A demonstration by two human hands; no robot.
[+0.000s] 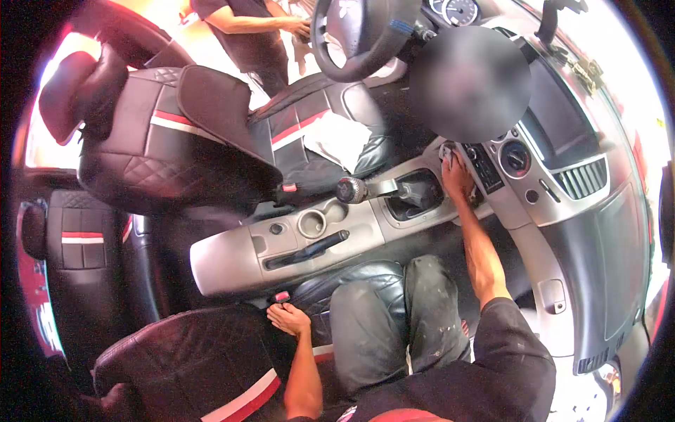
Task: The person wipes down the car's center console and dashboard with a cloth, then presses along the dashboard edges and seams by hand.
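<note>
My right hand (pixel 458 179) reaches forward to the front end of the grey centre console (pixel 226 264). Its fingers press a small whitish cloth (pixel 446 150), partly hidden under them, against the panel beside the radio controls (pixel 485 169). The gear lever (pixel 351 190) stands just left of that hand. Low on the left, my left hand (pixel 290 320) is open with its fingers stretched out, on or close to the black seat. Right by its fingertips is a seat belt buckle (pixel 282 297) with a red button.
Across the console, a crumpled white cloth (pixel 337 141) lies on the driver's seat (pixel 302 155). The handbrake (pixel 309 250) and cup holder (pixel 311 224) are between the seats. The steering wheel (pixel 362 42) is at the top. Another person (pixel 253 35) stands outside the far door.
</note>
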